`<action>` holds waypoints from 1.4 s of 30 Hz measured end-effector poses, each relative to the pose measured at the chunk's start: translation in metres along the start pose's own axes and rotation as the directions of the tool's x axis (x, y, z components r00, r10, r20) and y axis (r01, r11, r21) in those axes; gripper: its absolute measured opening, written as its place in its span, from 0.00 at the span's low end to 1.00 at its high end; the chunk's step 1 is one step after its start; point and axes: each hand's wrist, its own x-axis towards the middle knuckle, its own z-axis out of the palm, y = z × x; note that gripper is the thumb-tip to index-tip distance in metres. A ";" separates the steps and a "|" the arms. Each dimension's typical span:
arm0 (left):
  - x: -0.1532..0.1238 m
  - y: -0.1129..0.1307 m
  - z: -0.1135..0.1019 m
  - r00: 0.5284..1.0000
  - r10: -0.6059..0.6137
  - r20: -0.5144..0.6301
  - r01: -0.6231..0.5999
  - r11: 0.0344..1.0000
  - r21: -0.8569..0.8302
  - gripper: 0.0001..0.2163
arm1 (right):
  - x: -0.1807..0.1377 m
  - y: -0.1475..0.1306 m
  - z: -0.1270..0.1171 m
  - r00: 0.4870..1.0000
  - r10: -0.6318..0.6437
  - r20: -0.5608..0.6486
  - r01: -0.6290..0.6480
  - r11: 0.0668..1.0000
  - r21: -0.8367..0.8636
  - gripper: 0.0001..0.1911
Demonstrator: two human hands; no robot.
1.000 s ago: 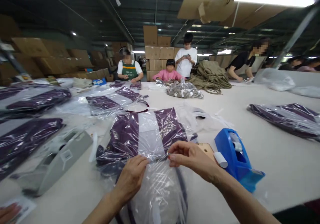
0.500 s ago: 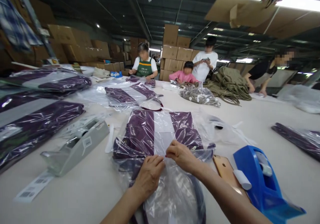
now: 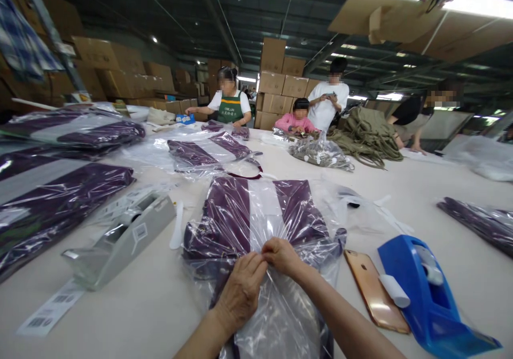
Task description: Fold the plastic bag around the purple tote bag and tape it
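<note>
Through the head view I saw a clear, crinkled plastic bag point(image 3: 256, 231) lying flat on the pale table point(image 3: 132, 305), its glossy film wrapped over a folded garment in deep purple with a white panel down the middle. My left hand point(image 3: 240, 292) lay palm-down on the near part of the bag, fingers together and pressed onto the film; my right hand point(image 3: 282, 255) sat just beside it, fingertips pinched narrow on a gathered fold of the plastic, the two hands touching near the bag's centre. The bag stretched away from my fingers toward the far side of the table, its loose open end bunched under my wrists. To the right lay a gold-backed phone point(image 3: 374, 297) and, just beyond it, a blue plastic tape dispenser point(image 3: 428, 300) with a white tab sticking out. To the left stood a grey tape dispenser point(image 3: 120, 239) and a white barcode label point(image 3: 50, 311). More bagged purple garments point(image 3: 60, 198) were stacked on the left. Across the table other people worked near a heap of olive cord point(image 3: 366, 134), with cardboard boxes point(image 3: 280, 84) piled behind them under strip lights.
</note>
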 end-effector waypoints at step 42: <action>-0.014 -0.033 0.011 0.970 0.238 0.054 -0.244 0.939 0.241 0.16 | -0.273 0.121 -0.091 0.103 0.695 -0.712 -0.050 0.718 0.694 0.18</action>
